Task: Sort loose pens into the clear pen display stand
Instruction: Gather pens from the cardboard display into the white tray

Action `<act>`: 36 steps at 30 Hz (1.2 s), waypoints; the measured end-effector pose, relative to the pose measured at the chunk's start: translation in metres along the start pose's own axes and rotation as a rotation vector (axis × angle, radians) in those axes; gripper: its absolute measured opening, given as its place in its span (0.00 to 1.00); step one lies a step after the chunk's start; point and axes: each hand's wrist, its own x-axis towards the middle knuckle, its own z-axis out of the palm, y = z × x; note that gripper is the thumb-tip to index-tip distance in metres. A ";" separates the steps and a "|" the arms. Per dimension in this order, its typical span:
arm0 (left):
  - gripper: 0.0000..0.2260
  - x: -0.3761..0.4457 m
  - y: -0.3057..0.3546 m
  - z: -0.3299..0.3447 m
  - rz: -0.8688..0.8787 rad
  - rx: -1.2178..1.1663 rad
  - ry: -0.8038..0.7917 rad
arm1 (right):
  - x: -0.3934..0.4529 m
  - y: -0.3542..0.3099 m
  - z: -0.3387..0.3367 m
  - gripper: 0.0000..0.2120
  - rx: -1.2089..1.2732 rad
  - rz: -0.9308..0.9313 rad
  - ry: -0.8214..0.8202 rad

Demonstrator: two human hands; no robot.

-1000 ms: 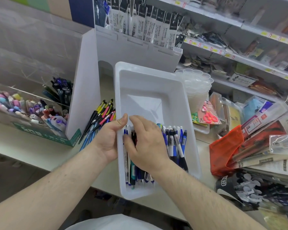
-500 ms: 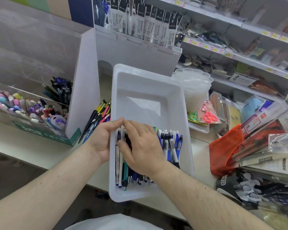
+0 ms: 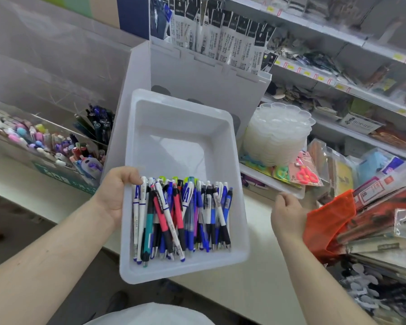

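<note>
Pens beside left grip on tray

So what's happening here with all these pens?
A person is sorting pens in a stationery shop. Their left hand grips the edge of a white plastic tray, with a pile of pens bunched at its near end. The right hand is off to the side, holding nothing. The clear display stand with pens sits to the left.

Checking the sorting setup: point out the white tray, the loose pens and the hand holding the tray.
white tray [image 3: 178,146], head view, bare floor.
loose pens [image 3: 181,214], head view, middle of pile.
left hand [image 3: 115,191], head view, palm.
</note>
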 end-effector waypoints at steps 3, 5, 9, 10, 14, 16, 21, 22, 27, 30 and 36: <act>0.12 -0.006 0.001 -0.001 -0.002 -0.004 0.036 | 0.021 0.024 0.024 0.18 -0.321 -0.105 -0.279; 0.14 -0.010 0.001 0.000 -0.004 0.004 0.048 | 0.032 0.027 0.039 0.24 -0.437 -0.173 -0.392; 0.11 -0.017 0.001 0.002 -0.013 0.025 0.071 | 0.051 0.025 0.064 0.27 -0.601 -0.223 -0.493; 0.11 -0.017 0.001 0.002 -0.008 0.032 0.081 | 0.056 0.023 0.068 0.28 -0.639 -0.245 -0.491; 0.15 -0.018 -0.001 -0.001 0.005 0.067 0.085 | 0.070 0.019 0.085 0.29 -0.699 -0.310 -0.485; 0.14 -0.021 -0.001 0.002 0.003 0.071 0.076 | 0.073 0.016 0.092 0.29 -0.734 -0.296 -0.482; 0.13 -0.020 -0.002 -0.001 -0.008 0.073 0.065 | 0.067 0.014 0.103 0.25 -0.768 -0.261 -0.437; 0.15 -0.019 -0.002 -0.003 -0.012 0.076 0.062 | 0.066 0.015 0.104 0.24 -0.761 -0.270 -0.408; 0.18 -0.014 -0.004 -0.008 -0.036 0.070 0.064 | 0.068 0.009 0.105 0.24 -0.788 -0.266 -0.333; 0.21 -0.012 -0.004 -0.009 -0.042 0.078 0.066 | 0.071 0.009 0.106 0.20 -0.793 -0.246 -0.377; 0.21 -0.007 -0.003 -0.016 -0.062 0.077 0.090 | 0.071 0.025 0.092 0.13 -0.786 -0.196 -0.439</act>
